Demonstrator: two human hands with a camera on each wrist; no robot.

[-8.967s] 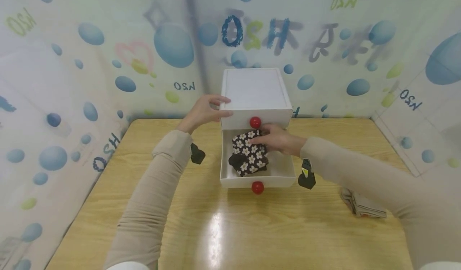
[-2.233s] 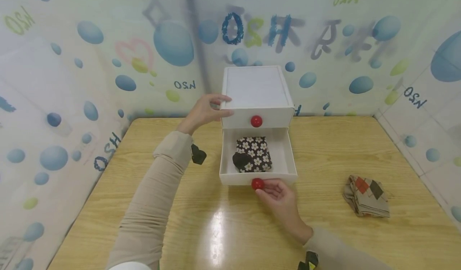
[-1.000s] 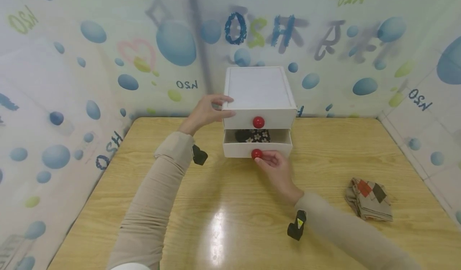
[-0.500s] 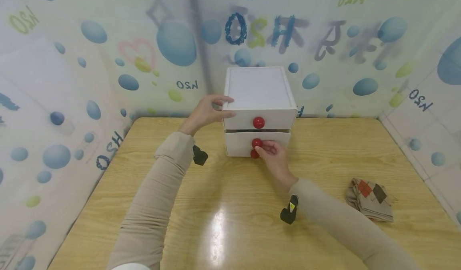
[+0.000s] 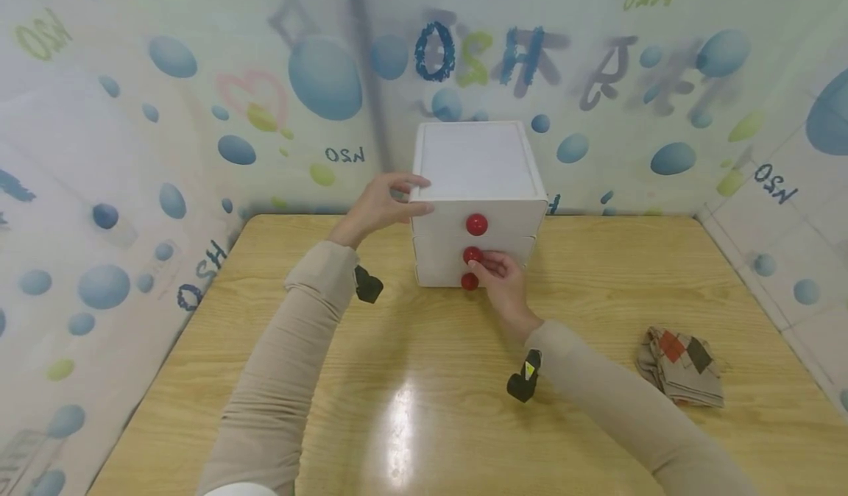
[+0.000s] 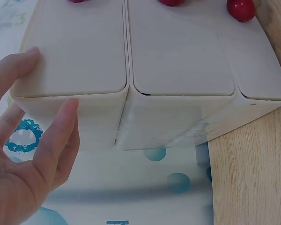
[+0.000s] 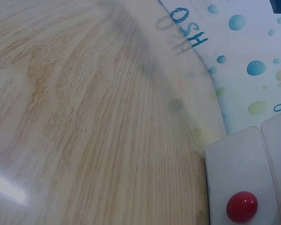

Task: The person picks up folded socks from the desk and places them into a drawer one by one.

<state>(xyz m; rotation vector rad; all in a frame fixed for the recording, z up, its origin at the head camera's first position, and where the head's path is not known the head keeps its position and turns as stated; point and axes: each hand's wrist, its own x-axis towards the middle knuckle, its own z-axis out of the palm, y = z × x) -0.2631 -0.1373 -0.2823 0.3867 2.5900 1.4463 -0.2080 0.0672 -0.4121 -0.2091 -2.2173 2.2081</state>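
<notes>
A white drawer cabinet (image 5: 477,159) with three stacked drawers stands at the back of the table. Its middle drawer (image 5: 437,259) is pushed in, the front about level with the one above. My right hand (image 5: 506,286) pinches that drawer's red knob (image 5: 472,254) between thumb and fingers. At the upper left front corner, my left hand (image 5: 376,205) grips the cabinet; the left wrist view shows its fingers (image 6: 61,136) spread over the edge by the top drawer's front (image 6: 75,47). The flower-print socks are hidden inside the middle drawer.
Folded beige argyle socks (image 5: 682,371) lie on the wooden table (image 5: 298,408), to the right of my right forearm. A bubble-patterned wall covering (image 5: 318,128) rises close behind the cabinet. Red knobs sit on the top drawer (image 5: 476,224) and bottom drawer (image 5: 469,282) too.
My right hand has left the flower-print socks in the middle drawer, taken its red knob and pushed the drawer in, away from me. My left hand has stayed on the cabinet's corner.
</notes>
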